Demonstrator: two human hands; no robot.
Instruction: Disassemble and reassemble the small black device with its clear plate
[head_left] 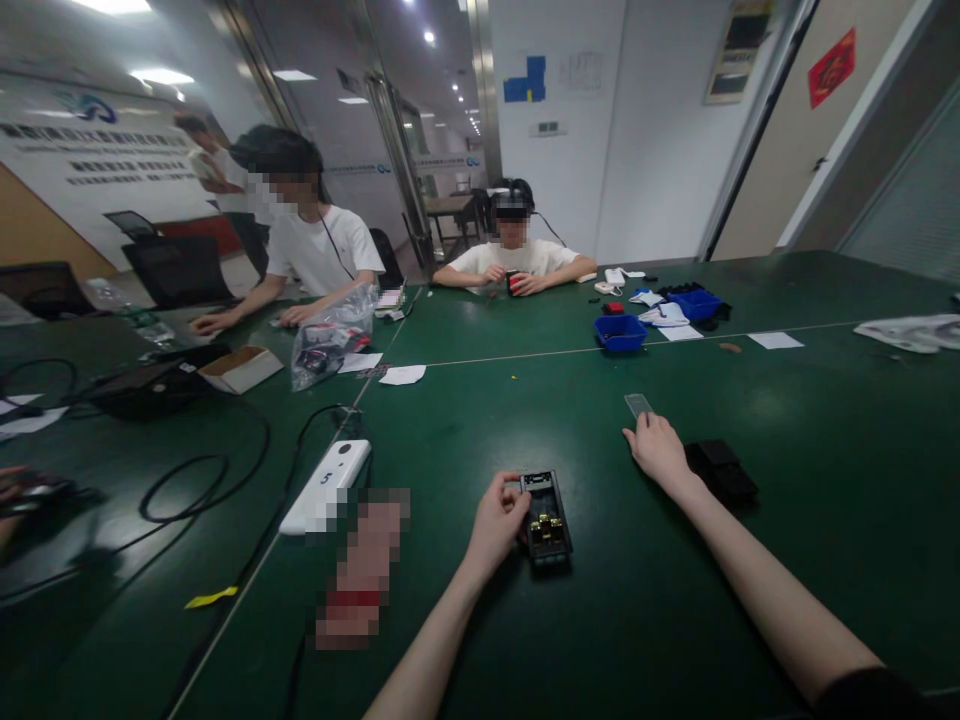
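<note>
My left hand (496,520) grips the left side of a small black rectangular case (556,535), its thumb over the edge. The case is open on top and shows gold-coloured metal parts inside. Farther right, my right hand (656,452) reaches forward over the green table, its fingers closed on a small clear rectangular plate (638,404). Just right of that wrist lies a black boxy item (721,472), its kind unclear.
A white oblong device (324,490) marked 5 lies at left, near black cables and a blurred-out reddish item (364,570). Blue trays (621,334) stand at the back right. Two people sit across the table, beyond a clear plastic bag (334,340).
</note>
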